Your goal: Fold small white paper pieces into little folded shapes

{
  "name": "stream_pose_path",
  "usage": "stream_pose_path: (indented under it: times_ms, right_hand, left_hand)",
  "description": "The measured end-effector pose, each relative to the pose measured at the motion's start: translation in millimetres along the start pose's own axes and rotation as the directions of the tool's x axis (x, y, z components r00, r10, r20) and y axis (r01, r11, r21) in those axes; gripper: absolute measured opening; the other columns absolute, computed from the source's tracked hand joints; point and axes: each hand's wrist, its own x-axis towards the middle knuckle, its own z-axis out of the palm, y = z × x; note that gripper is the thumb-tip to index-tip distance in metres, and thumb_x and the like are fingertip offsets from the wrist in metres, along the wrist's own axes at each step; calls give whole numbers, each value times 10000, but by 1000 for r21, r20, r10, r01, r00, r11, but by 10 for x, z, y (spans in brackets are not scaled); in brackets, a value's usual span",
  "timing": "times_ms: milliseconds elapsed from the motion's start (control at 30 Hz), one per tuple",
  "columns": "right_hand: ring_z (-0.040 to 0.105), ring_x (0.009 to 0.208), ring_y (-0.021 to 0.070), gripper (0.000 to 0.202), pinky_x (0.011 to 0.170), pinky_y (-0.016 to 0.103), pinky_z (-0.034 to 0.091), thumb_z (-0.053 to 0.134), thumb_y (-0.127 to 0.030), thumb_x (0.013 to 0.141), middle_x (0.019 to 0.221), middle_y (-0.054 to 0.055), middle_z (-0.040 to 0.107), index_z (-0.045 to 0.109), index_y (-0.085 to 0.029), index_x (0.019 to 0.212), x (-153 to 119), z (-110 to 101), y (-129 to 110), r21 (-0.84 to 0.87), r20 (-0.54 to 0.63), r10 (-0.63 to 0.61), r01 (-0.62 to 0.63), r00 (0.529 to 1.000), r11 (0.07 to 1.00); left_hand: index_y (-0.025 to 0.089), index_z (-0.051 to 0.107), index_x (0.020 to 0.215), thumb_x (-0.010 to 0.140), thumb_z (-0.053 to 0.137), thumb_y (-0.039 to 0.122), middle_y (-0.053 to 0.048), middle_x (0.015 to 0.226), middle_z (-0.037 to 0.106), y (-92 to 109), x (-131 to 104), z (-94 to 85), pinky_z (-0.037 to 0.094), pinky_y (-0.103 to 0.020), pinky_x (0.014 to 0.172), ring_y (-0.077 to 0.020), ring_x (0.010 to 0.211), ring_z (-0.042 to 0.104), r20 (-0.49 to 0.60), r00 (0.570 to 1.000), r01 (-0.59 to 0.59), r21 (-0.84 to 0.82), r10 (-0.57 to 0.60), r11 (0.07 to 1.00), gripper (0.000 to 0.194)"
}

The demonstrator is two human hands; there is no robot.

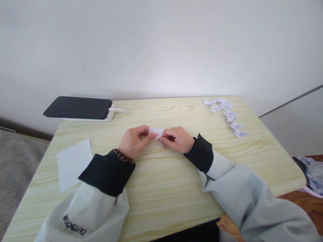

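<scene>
A small folded white paper (155,131) is held just above the middle of the table. My left hand (135,141), with a dark bead bracelet at its wrist, pinches the paper's left part between thumb and fingers. At the paper's right edge, my right hand (177,139) grips it with thumb and index finger, its other fingers curled. A flat white sheet (74,164) lies left of my left forearm. Several small folded paper pieces (236,125) form a curved row at the back right.
On the back left of the wood-grain table (161,188), a dark phone (78,107) rests on a white block (110,116) with a white cable (119,110). A white wall (161,50) stands behind. Right of the table is a partly visible patterned bundle (314,173).
</scene>
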Motion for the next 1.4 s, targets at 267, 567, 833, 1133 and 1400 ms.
stream_pose_path:
  times_ms: [267,567,833,1133,1400]
  right_hand:
    - [391,444,50,185,470,178,293,526,-277,804,530,-48,488,526,-168,655,-8,-7,-44,78,-94,10,-2,996,997]
    - [413,461,60,218,465,185,312,507,-285,835,552,-24,540,593,-153,686,-30,-47,-28,132,-135,33,-15,990,991]
    - [413,461,59,293,476,191,319,456,-258,870,531,-25,523,553,-158,612,-34,-56,-27,28,-147,-35,40,989,999]
    - [505,583,78,85,603,213,442,539,-192,842,825,34,611,620,-175,824,11,-21,75,-125,-332,-192,159,924,979]
    - [564,673,97,97,605,206,476,558,-134,801,894,52,608,645,-178,802,-1,-38,159,-178,-229,-250,212,941,961]
  left_hand:
    - [162,675,800,724,634,469,-25,772,709,-7,5,24,479,-259,672,-163,707,629,-36,999,-13,-40,12,999,319]
    - [170,691,805,769,595,411,-14,798,717,-8,-12,9,482,-260,694,-164,730,628,-12,999,-44,14,44,999,262]
    - [166,691,848,784,601,391,-20,799,714,-48,-6,21,480,-248,657,-149,705,627,-20,997,-70,-4,70,998,250]
    - [201,696,806,793,624,307,-13,805,706,-72,-9,-4,499,-258,714,-143,754,637,-170,908,-328,282,384,901,129]
    - [211,715,837,829,583,282,-44,824,660,-195,29,-58,493,-271,693,-150,767,599,-1,842,-479,458,539,749,150]
